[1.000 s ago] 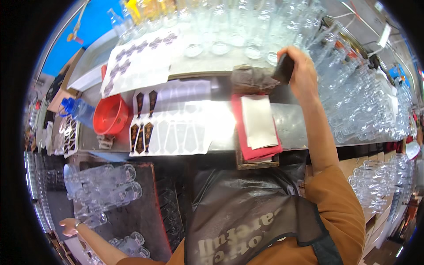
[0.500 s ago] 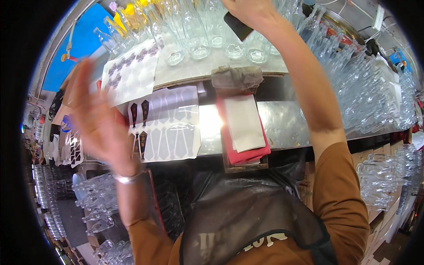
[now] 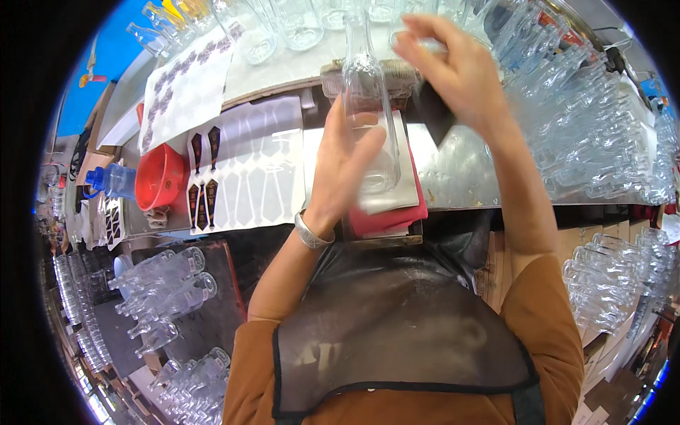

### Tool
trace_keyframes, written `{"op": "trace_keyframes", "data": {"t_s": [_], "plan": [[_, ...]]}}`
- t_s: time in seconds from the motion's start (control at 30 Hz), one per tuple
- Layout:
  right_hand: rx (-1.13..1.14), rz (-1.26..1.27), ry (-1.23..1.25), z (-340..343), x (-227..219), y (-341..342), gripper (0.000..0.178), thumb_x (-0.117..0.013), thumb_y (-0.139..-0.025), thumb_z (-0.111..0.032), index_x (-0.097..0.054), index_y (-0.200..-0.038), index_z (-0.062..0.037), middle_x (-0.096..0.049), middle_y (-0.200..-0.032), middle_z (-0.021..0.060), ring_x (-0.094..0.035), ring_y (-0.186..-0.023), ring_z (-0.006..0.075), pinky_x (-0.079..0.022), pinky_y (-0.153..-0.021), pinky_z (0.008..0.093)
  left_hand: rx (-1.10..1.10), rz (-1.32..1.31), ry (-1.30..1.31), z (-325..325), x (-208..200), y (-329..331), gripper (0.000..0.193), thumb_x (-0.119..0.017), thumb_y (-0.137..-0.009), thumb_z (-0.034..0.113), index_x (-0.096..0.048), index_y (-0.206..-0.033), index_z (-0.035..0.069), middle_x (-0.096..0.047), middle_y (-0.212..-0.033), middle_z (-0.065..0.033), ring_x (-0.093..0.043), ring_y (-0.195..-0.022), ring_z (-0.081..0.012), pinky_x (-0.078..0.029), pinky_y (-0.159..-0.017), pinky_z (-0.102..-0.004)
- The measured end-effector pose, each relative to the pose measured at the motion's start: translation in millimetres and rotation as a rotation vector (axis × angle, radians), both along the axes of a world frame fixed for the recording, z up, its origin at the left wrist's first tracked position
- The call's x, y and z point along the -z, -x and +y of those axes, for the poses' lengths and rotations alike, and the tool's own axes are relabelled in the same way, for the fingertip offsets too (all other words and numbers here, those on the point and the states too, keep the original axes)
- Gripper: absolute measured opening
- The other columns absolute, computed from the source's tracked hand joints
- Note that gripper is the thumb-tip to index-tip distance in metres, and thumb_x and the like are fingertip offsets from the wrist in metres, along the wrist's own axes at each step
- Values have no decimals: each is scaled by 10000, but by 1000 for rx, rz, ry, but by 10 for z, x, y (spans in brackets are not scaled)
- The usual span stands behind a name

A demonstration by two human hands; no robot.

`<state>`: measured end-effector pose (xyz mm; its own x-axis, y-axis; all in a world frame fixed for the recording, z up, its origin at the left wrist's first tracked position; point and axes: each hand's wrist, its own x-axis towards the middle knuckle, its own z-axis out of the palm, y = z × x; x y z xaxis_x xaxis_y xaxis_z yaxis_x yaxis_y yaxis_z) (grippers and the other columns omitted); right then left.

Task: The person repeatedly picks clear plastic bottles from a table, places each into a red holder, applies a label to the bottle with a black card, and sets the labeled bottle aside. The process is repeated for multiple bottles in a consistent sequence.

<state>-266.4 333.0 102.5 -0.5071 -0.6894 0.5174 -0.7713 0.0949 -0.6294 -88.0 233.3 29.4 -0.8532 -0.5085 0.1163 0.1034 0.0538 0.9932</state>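
Bare L hand (image 3: 340, 166), empty-looking over the bench's left side ½ sec earlier, now gripped a clear, long-necked glass bottle (image 3: 367, 92), thumb on top, fingers behind; bottle lay above a folded white cloth (image 3: 407, 170) on a red cloth (image 3: 382, 225) nr front edge of the grey metal bench (image 3: 457, 177), base twd that edge, contact w/ cloth unclear. Bare R hand (image 3: 464, 81) had come fwd from the bench's rear edge, index & thumb apart, other fingers apparently closed on a flat dark block (image 3: 435, 117); so work had gone from reaching to bottle-in-hand, block just beside it.
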Motion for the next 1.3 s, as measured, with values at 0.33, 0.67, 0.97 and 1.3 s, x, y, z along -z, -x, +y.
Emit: {"op": "trace_keyframes", "data": {"t_s": [0.33,0.67,0.97,1.3], "plan": [[-96,-599,-235,672,925,-885,526,-683,-960,-224,-509,-1383,37,-691,-846,92,-587,-643,78,-473,-596,268,-113,-75,-94,126,214,-40,763,-603,-994,259,-193,-1544,-77,-443,-1476,-254,-481,-1344,-303,-382,-1109,-381],[-29,-520,-109,752,689,-1009,423,-637,-965,-135,-555,-1350,19,-674,-780,48,-505,-587,63,-421,-567,237,-106,-63,264,301,193,-183,703,-582,-980,183,-239,-1514,-122,-264,-1588,-289,-278,-1488,-338,-239,-1195,-424],[-12,-553,-120,721,971,-957,420,-691,-941,-151,-592,-1324,-11,-672,-1120,88,-489,-563,60,-425,-567,244,-123,-25,109,237,191,-86,657,-554,-987,136,-254,-1524,-95,-352,-1556,-247,-372,-1441,-299,-309,-1160,-383],[-82,-694,-227,747,1057,-932,395,-604,-961,-100,-568,-1339,10,-656,-1134,138,-609,-760,168,-495,-706,285,-170,-46,392,304,276,-127,761,-679,-944,125,-247,-1550,-32,-307,-1593,-189,-333,-1457,-277,-285,-1180,-420]]}}
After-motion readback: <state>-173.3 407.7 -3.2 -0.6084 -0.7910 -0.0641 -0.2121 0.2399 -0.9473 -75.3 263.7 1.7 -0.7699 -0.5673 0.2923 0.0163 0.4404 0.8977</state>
